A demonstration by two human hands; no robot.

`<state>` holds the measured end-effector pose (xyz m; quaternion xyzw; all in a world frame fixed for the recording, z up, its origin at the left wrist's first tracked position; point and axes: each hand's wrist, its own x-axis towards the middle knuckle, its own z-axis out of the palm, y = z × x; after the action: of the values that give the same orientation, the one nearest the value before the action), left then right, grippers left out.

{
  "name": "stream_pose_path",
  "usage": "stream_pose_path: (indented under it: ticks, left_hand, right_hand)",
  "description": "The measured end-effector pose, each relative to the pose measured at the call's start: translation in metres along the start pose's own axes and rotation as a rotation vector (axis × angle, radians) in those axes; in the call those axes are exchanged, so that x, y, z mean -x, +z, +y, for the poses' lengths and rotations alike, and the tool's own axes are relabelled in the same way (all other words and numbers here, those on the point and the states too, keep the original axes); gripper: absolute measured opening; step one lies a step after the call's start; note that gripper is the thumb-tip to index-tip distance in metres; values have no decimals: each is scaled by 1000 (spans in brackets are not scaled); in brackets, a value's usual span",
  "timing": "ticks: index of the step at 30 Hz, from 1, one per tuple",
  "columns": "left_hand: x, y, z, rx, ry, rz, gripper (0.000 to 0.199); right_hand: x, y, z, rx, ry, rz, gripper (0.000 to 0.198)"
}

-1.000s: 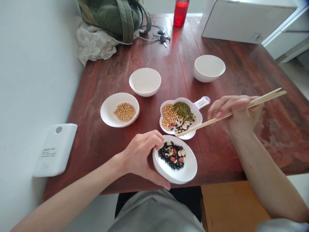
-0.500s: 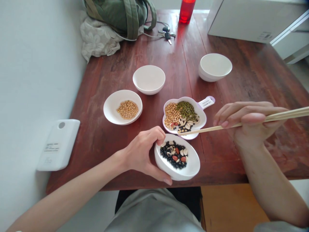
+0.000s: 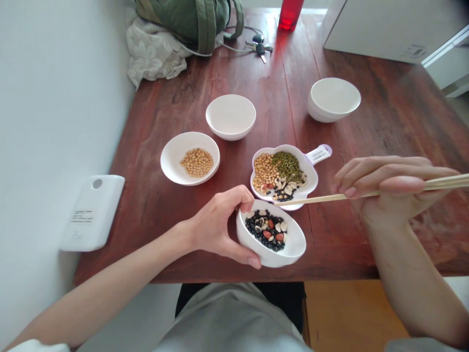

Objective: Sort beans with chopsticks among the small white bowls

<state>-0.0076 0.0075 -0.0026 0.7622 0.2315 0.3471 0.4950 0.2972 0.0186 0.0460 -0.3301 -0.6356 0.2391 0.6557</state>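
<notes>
The left hand [image 3: 216, 227] grips the bowl [image 3: 293, 247]; the right hand [image 3: 388, 188] pinches chopsticks [image 3: 322, 198], long axis pointing leftward, tips over the dish [image 3: 311, 178] just beyond the bowl.

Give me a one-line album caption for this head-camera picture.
Left hand grips a bowl of mixed beans while the right hand points chopsticks into a flower-shaped dish.

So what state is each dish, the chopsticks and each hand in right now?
Left hand: gripping the mixed-bean bowl's rim.
Mixed-bean bowl: tilted, holding black, red and pale beans.
Right hand: fingers closed on the chopsticks.
Chopsticks: tips over the handled dish.
Handled dish: flat, holding sorted piles.
Soybean dish: partly filled.
Two far bowls: upright, nothing visible inside.
</notes>
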Motion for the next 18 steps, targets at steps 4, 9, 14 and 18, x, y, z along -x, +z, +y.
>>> stream_pose_path:
  ticks: [4, 9, 14, 18]
  left_hand:
    - [-1, -1, 0, 10, -4, -14, 83]
    - [-1, -1, 1, 22, -40, -19, 83]
    - [-1, -3, 2, 37, -67, -25, 82]
    - [-1, -4, 1, 44, -85, -34, 81]
  right_hand:
    - [-1, -7, -4, 7, -148, -131, 59]
    - [24, -29, -40, 285, -246, -482, 41]
    - [52, -45, -77, 584, -124, -707, 45]
    - [56, -40, -86, 570, -246, -826, 43]
